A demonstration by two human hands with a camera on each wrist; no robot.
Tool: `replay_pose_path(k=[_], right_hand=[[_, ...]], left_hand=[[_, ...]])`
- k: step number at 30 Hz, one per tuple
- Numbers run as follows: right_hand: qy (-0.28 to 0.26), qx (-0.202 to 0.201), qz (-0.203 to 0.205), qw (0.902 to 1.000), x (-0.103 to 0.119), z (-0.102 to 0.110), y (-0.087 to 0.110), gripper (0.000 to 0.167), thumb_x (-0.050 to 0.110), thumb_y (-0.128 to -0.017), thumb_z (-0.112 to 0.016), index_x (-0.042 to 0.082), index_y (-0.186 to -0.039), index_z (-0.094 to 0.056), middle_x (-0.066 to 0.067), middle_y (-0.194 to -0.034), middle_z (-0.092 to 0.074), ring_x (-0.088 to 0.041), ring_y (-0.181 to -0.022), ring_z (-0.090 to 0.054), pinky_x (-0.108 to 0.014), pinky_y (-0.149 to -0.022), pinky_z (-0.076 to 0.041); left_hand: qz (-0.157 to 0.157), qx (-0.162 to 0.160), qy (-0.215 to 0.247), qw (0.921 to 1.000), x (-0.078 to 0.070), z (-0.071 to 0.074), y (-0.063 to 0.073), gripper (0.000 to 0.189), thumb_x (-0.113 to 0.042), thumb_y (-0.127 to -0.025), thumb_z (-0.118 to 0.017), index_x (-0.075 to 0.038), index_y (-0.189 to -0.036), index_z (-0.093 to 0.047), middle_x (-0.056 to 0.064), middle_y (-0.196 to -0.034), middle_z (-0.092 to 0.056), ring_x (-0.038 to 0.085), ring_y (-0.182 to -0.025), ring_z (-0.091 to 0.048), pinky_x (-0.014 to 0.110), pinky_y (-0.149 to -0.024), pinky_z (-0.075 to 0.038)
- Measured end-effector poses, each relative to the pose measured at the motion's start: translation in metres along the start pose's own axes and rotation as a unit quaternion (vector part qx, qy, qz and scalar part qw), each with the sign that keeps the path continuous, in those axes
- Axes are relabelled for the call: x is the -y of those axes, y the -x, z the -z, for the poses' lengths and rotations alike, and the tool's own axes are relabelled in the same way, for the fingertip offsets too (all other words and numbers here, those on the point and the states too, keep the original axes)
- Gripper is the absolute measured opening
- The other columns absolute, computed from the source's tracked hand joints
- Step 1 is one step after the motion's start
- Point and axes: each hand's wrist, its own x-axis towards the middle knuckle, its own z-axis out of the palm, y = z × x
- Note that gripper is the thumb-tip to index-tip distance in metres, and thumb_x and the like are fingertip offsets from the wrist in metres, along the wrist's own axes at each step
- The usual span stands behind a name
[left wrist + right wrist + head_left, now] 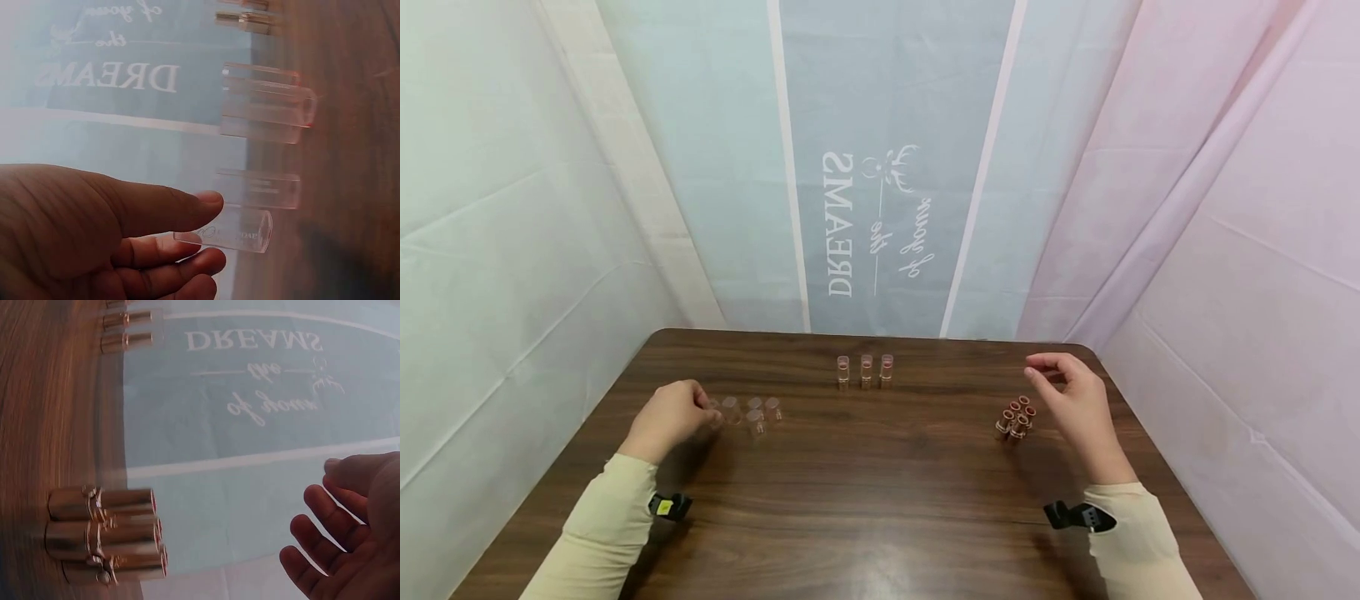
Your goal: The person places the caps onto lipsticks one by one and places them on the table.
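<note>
My left hand [672,413] is at the left of the table, its thumb and fingers about the upper end of a clear lipstick cap [240,230]. That cap stands upright on the table or just off it; I cannot tell which. Several more clear caps [756,423] stand close by on its right. On the other side my right hand [1077,408] hovers beside and above a cluster of gold lipstick tubes [1018,428] with red tips. Its fingers are loosely bent, apart from the tubes, and hold nothing, as the right wrist view [350,531] shows.
Three capped lipsticks [867,372] stand upright in a row near the back middle of the brown wooden table [880,500]. A printed cloth [887,100] hangs behind the table's far edge, and pale curtains [497,250] flank both sides.
</note>
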Motion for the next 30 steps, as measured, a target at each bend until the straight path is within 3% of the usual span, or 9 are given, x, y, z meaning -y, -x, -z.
replay_pose_path(k=[7, 14, 17, 23, 30], right_hand=[[0.036, 0.068, -0.023, 0.9968, -0.012, 0.006, -0.003, 0.019, 0.013, -0.098, -0.071, 0.007, -0.116, -0.072, -0.009, -0.107, -0.072, -0.009, -0.090, -0.063, -0.010, -0.074, -0.046], [0.058, 0.169, -0.074, 0.9810, -0.038, 0.006, -0.001, 0.022, 0.010, -0.098, -0.070, 0.004, -0.119, -0.070, -0.016, -0.113, -0.072, -0.032, -0.099, -0.068, -0.038, -0.078, -0.055], [0.058, 0.214, -0.107, 0.9692, -0.052, 0.004, 0.001, 0.020, 0.009, -0.097, -0.069, 0.003, -0.117, -0.070, -0.015, -0.110, -0.073, -0.029, -0.099, -0.068, -0.041, -0.079, -0.055], [0.007, 0.294, -0.154, 0.9433, -0.072, 0.000, 0.009, 0.019, 0.001, -0.094, -0.066, -0.001, -0.113, -0.069, -0.012, -0.101, -0.073, -0.021, -0.092, -0.067, -0.028, -0.073, -0.053], [-0.017, 0.311, -0.160, 0.9366, -0.083, -0.009, 0.013, 0.029, 0.000, -0.086, -0.078, -0.006, -0.112, -0.067, -0.011, -0.098, -0.072, -0.019, -0.087, -0.066, -0.028, -0.069, -0.055]], left_hand=[[-0.002, -0.051, 0.010, 0.9987, -0.019, 0.022, 0.017, 0.025, -0.027, -0.093, -0.075, -0.004, -0.097, -0.065, 0.012, -0.094, -0.070, 0.021, -0.071, -0.058, 0.035, -0.057, -0.044], [-0.035, -0.072, 0.034, 0.9962, -0.045, 0.035, 0.030, 0.027, -0.028, -0.093, -0.076, -0.005, -0.102, -0.065, 0.009, -0.096, -0.069, 0.022, -0.079, -0.062, 0.037, -0.065, -0.048], [-0.056, -0.074, 0.051, 0.9944, -0.055, 0.037, 0.034, 0.025, -0.028, -0.093, -0.077, -0.007, -0.102, -0.065, 0.006, -0.095, -0.069, 0.020, -0.081, -0.061, 0.035, -0.067, -0.048], [-0.110, -0.087, 0.079, 0.9870, -0.071, 0.037, 0.044, 0.019, -0.026, -0.093, -0.078, -0.013, -0.102, -0.068, -0.001, -0.092, -0.069, 0.015, -0.081, -0.062, 0.030, -0.066, -0.050], [-0.159, -0.090, 0.126, 0.9750, -0.084, 0.030, 0.048, 0.015, -0.020, -0.091, -0.081, -0.018, -0.102, -0.071, -0.005, -0.088, -0.070, 0.013, -0.078, -0.063, 0.026, -0.063, -0.052]])
